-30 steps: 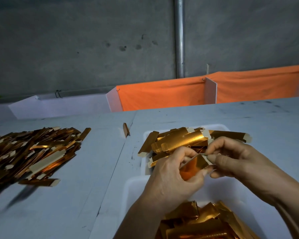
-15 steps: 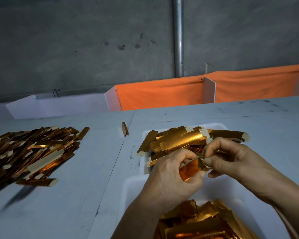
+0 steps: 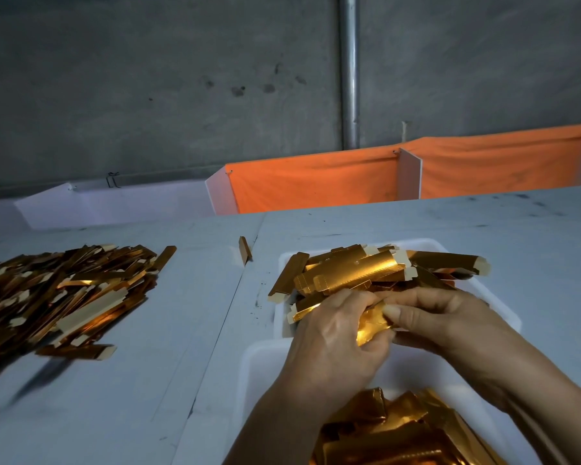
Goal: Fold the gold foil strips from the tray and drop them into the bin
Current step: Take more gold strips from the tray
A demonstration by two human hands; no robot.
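Glossy gold foil strips (image 3: 349, 276); matt white plastic tray (image 3: 430, 245).

Most of the crumpled gold foil strip (image 3: 371, 325) is hidden between the left hand (image 3: 336, 344) and right hand (image 3: 440, 318). The near white plastic bin (image 3: 259, 370) runs off the bottom edge (its folded contents too). The loose gold strip pile (image 3: 64, 293) is cut off at the left, its near edge blurred.

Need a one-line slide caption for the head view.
Both hands, left hand and right hand, fold a gold foil strip between white tray and white bin.
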